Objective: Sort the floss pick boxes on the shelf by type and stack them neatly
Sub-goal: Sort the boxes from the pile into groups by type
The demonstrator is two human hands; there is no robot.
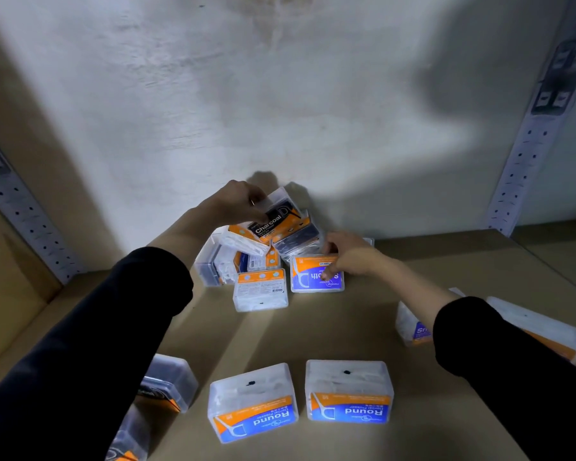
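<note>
The unsorted pile (246, 261) of floss pick boxes sits in the middle of the frame, heaped against the wall (280, 111) at the back of the shelf board (313, 327), and both hands work it at once. The left hand (236, 202), at the top of the heap, curls fingers and thumb round the upper end of a black-labelled Charcoal box (275, 221), which is tilted up off the boxes under it. Taking the topmost box first looks sensible, since it frees those beneath without toppling them. The right hand (350, 257), right of centre, pinches the blue Smooth box (313, 277) lying flat at the pile's front edge, thumb on the label and fingers hooked over the far side. Sorted groups appear to be forming lower in the frame: two Round boxes (253, 404) side by side at lower centre, a dark-labelled box (168, 380) at lower left, and a second blue box (413, 327) at the right, half hidden behind the forearm. Each hand's box likely goes to the group on its own side.
</note>
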